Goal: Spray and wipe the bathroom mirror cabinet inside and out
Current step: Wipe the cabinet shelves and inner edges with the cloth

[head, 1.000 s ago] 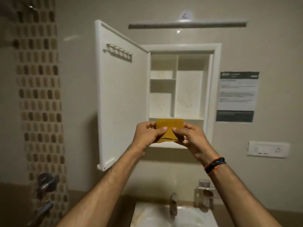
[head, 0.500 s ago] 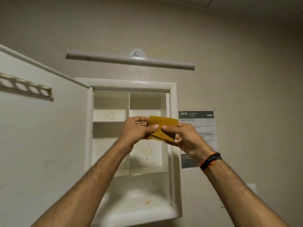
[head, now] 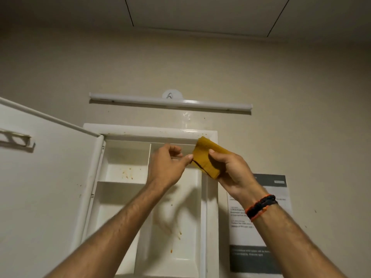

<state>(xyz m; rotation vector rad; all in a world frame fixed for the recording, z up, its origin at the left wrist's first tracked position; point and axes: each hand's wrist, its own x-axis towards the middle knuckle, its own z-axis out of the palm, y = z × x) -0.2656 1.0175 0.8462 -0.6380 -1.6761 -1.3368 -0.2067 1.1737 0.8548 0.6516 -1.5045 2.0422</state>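
With our right hand (head: 230, 169) gripping the folded mustard-yellow cloth (head: 206, 157) before the open white plastic mirror cabinet's (head: 150, 131) top right corner and our left hand (head: 166, 165) pinching its edge, we judged a flat, firm pad best for the orange-spattered shelves (head: 126, 173).

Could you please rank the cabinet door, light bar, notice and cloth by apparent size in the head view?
1. Door, though nearness inflates it
2. Light bar and notice: too alike to rank
3. Cloth

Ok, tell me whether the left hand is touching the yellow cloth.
Touching. The head view shows the left hand's thumb tip pinching the near edge of the yellow cloth, which the right hand grips.
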